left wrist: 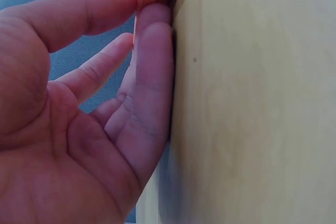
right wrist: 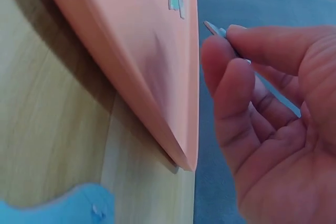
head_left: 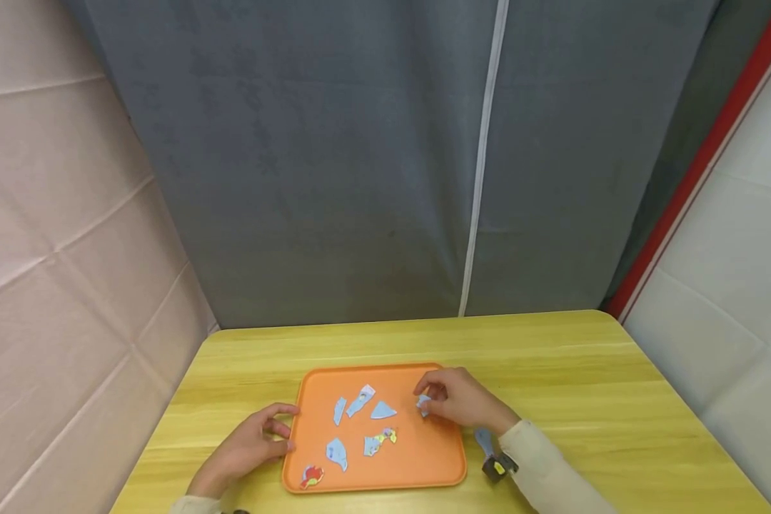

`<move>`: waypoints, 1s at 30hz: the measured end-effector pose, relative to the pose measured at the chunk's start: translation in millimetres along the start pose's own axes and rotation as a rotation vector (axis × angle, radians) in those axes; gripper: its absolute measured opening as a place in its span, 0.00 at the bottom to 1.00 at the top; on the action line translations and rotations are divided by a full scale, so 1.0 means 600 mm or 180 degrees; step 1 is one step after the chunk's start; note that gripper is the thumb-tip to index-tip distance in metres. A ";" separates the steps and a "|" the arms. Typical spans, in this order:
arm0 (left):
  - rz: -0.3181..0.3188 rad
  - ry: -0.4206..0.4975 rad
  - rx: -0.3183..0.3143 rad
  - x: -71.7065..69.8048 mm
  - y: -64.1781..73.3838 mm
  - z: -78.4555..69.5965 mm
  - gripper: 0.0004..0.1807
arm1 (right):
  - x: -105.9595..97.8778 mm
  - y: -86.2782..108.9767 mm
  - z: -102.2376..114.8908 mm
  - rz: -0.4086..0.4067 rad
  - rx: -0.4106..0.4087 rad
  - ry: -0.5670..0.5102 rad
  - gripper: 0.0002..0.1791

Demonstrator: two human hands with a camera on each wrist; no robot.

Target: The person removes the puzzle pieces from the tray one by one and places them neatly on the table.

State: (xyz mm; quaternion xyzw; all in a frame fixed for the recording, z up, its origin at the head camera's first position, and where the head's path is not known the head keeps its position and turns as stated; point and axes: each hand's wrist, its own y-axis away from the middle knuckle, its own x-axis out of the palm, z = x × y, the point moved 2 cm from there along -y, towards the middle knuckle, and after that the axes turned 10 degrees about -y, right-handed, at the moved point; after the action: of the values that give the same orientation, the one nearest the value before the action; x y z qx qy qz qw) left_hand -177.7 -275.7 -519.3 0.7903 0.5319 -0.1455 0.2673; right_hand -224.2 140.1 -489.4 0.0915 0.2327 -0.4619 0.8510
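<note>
In the head view, an orange tray [head_left: 424, 471] lies on the table with flat, printed puzzle pieces on it. My left hand [head_left: 247, 446] is at the tray's left edge, fingertips against the rim; in the left wrist view the thumb [left wrist: 89, 14] meets the rim from above and other fingers [left wrist: 152, 77] touch its side near the tabletop. Over the tray's right side, my right hand [head_left: 465, 400] pinches a small light-blue puzzle piece [head_left: 422, 403] between thumb and fingertips. The right wrist view shows that piece [right wrist: 216, 29] edge-on, raised above the tray.
Pale-blue pieces [head_left: 383, 410] lie apart on the tray. Near its middle sit a blue-and-yellow group [head_left: 373, 445] and, at the front-left corner, a red piece [head_left: 311, 476]. A blue strap with a black device [head_left: 497, 467] is at the right wrist. Grey curtain [head_left: 360, 178] hangs behind the table.
</note>
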 end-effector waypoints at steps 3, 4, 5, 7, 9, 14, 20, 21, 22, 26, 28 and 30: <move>-0.0013 -0.0007 0.0018 0.000 0.000 0.001 0.34 | -0.005 0.010 0.006 -0.0023 -0.0055 0.0019 0.10; -0.0022 -0.0015 0.0027 -0.001 0.000 0.001 0.35 | -0.007 0.013 0.007 -0.0030 -0.0061 0.0036 0.10; -0.0029 -0.0020 0.0035 -0.001 0.001 0.002 0.35 | -0.008 0.016 0.008 -0.0036 -0.0075 0.0047 0.09; -0.0038 -0.0028 0.0028 -0.001 0.001 0.001 0.35 | -0.012 0.022 0.009 -0.0044 -0.0085 0.0062 0.09; -0.0050 -0.0044 0.0015 -0.001 0.001 0.001 0.35 | -0.016 0.029 0.009 -0.0055 -0.0092 0.0074 0.09; -0.0046 -0.0004 -0.0042 0.001 0.001 -0.001 0.34 | -0.027 0.046 0.011 -0.0103 -0.0114 0.0046 0.10; -0.0032 0.0092 -0.0019 0.002 0.001 0.000 0.34 | -0.040 0.071 0.014 -0.0169 -0.0098 -0.0003 0.10; -0.0033 0.0104 -0.0018 0.002 0.001 0.001 0.34 | -0.042 0.075 0.014 -0.0180 -0.0082 -0.0016 0.10; -0.0033 0.0108 -0.0019 0.002 0.001 0.001 0.34 | -0.044 0.080 0.014 -0.0186 -0.0065 -0.0031 0.11; -0.0015 0.0136 -0.0030 0.003 0.001 0.000 0.34 | -0.053 0.096 0.015 -0.0222 -0.0019 -0.0069 0.12; -0.0012 0.0120 -0.0036 0.002 0.001 -0.001 0.34 | -0.057 0.104 0.014 -0.0236 0.0008 -0.0096 0.13; -0.0010 0.0118 -0.0052 0.002 0.001 -0.002 0.34 | -0.060 0.112 0.011 -0.0263 0.0027 -0.0115 0.13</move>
State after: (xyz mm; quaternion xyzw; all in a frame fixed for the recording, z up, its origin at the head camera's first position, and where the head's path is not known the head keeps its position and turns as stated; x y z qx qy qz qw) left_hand -177.0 -274.3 -518.9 0.7897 0.5392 -0.1269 0.2636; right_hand -183.4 201.9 -470.2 0.0771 0.2188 -0.4993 0.8348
